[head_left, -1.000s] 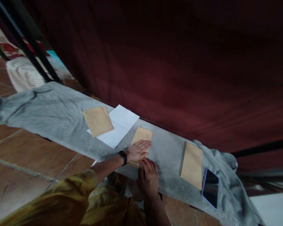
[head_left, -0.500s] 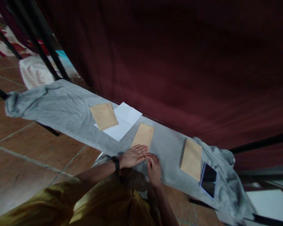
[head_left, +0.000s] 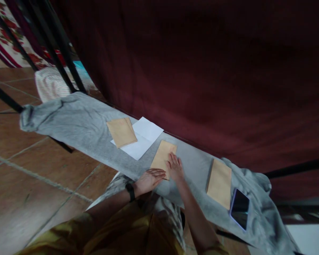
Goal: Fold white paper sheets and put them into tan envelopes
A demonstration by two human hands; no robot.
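A brown envelope (head_left: 160, 158) lies on the surface (head_left: 193, 161). The right hand (head_left: 176, 170) has just moved up its right side, open, gripping nothing; the left hand (head_left: 149, 180) lies flat across its near end, maybe keeping it still.

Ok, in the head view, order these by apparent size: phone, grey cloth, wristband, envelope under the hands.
1. grey cloth
2. envelope and phone: too close to rank, envelope partly covered
3. wristband
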